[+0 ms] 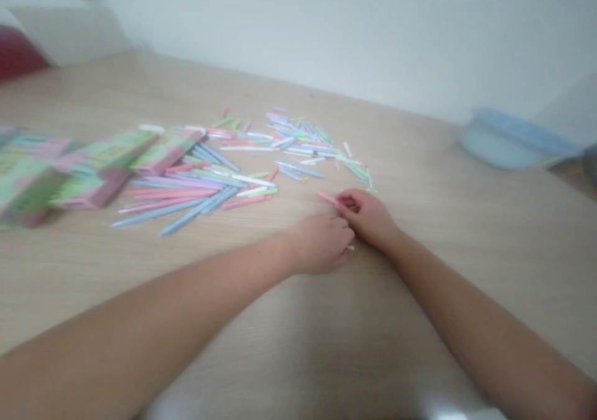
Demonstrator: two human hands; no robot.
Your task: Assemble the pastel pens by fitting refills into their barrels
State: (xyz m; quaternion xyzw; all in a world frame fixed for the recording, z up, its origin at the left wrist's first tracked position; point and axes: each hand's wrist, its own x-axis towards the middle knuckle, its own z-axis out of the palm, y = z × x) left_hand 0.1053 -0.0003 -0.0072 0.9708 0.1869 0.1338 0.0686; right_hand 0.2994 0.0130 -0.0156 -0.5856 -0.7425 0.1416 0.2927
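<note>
Status: right hand (370, 216) pinching pink stick (328, 199) | left hand (321, 242) curled, grip unclear | risk: loose pinch could drop it

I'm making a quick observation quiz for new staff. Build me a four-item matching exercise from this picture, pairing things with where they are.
Things
1. Boxes
2. Pink stick
3. Pale blue object
4. Left hand

Places
A. In the fingers of the right hand
B. On the right side of the picture, near the wall
C. Closer to the camera than the other hand
D. On the left side of the table

Pairs: 1-D, 2-A, 3-B, 4-C
</note>
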